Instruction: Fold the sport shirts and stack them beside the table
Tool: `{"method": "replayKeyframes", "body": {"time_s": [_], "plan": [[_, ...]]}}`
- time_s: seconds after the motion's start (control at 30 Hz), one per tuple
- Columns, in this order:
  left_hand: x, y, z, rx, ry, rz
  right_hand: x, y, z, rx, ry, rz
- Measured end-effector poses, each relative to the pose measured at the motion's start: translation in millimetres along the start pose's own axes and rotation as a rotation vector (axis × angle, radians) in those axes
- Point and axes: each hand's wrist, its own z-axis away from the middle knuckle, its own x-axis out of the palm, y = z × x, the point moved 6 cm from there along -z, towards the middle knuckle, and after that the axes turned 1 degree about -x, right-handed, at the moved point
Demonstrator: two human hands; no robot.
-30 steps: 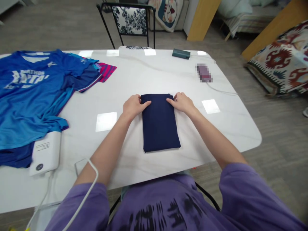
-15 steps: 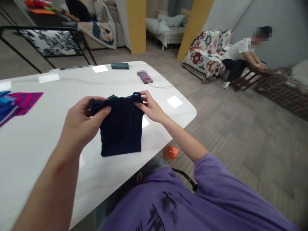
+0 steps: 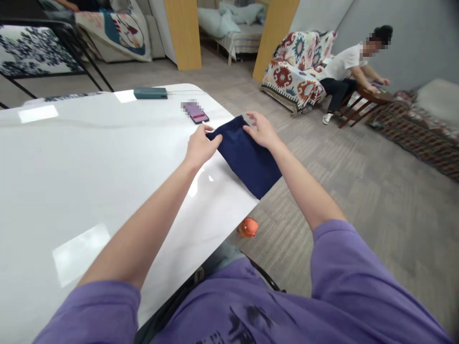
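A folded navy-blue garment slants over the rounded right corner of the white table, partly reaching past its edge. My left hand pinches its upper left corner, thumb on the near face and fingers behind. At the upper right corner is my right hand, its thumb against the cloth and its fingers curved around the top edge; part of this grip is hard to make out. Whether the garment's lower end touches the tabletop cannot be told.
A phone and a dark green box-like object lie toward the table's far edge. An orange object is below the near edge. A person sits by a small wooden stool at the right. A black-framed chair stands behind the table.
Both hands have carried the navy garment rightward to the table corner and turned it to a slant. The view has shifted; the colourful cloth at the left has left the picture.
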Motion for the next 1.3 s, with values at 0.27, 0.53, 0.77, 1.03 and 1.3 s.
{"method": "replayKeyframes", "body": {"time_s": [0.27,0.53,0.77,1.03,1.3], "plan": [[-23.7,-65,31,0.066,0.027,-0.392,96,24,48,-0.095,-0.259,0.274],[-212.9,-141,150,-0.194,0.164,-0.569,116,45,36,-0.163,-0.164,0.3],[-410.9,-224,326,-0.568,0.509,-0.713,191,-143,22,-0.443,-0.169,0.088],[-529.4,-285,447,-0.808,0.72,-0.822,400,-460,20,-0.798,-0.604,-0.082],[-576.0,-327,484,-0.934,0.701,-0.841,581,-702,-21,-0.962,-0.534,-0.117]]}}
